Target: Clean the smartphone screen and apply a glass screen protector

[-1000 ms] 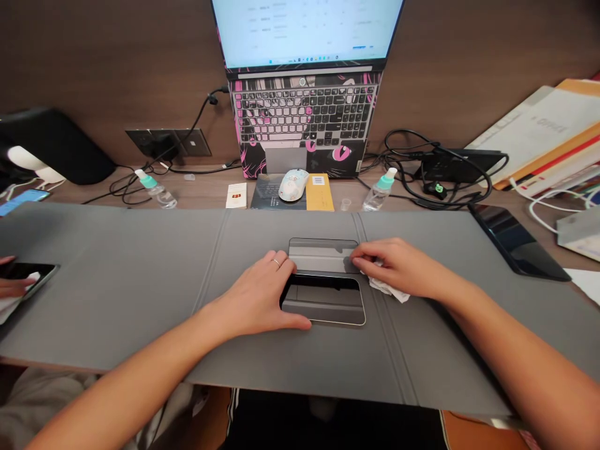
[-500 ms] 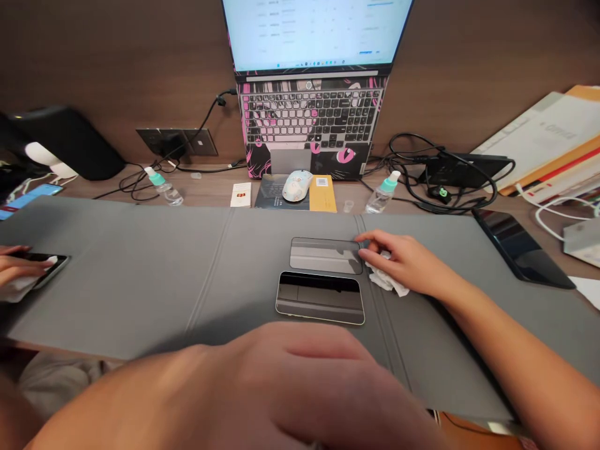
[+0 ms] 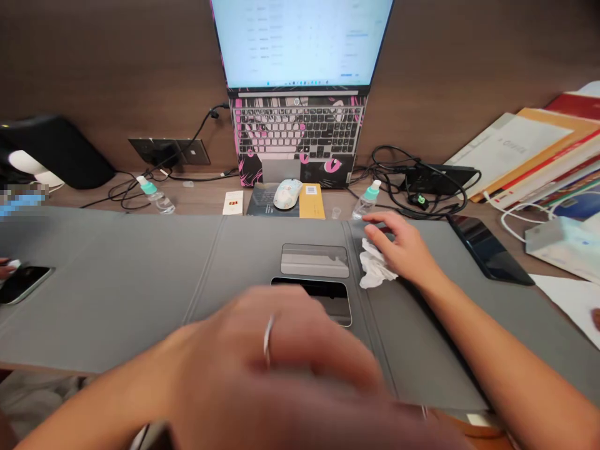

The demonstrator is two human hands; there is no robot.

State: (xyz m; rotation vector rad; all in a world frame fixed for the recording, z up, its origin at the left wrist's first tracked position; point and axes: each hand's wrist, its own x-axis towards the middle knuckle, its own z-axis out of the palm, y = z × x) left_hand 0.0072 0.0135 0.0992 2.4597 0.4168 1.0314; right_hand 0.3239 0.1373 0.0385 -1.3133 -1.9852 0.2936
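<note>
My left hand (image 3: 262,369), with a ring on one finger, is large and blurred close to the camera. Its fingers bend to the right; their tips are hidden. Behind it, partly covered, lies a phone (image 3: 335,303) with a dark screen, facing up. Just beyond the phone is a flat clear sheet with a dark edge, looking like a screen protector (image 3: 314,260). My right hand (image 3: 398,244) rests beside a crumpled white tissue (image 3: 375,269), thumb and fingers apart and nothing gripped. Its fingertips are near a spray bottle (image 3: 365,200) with a teal collar.
A grey desk mat (image 3: 126,281) covers the desk. At the back stand a laptop (image 3: 300,131) and a mouse (image 3: 287,194), with another spray bottle (image 3: 157,197) to the left. Cables (image 3: 422,187), a dark tablet-like device (image 3: 490,250) and books lie right. Another person's hand (image 3: 5,270) is beside a phone (image 3: 25,282).
My right hand has moved off the sheet's right end toward the spray bottle, uncovering more tissue. My left hand has shifted and turned, showing its ring and covering part of the phone. The view has shifted.
</note>
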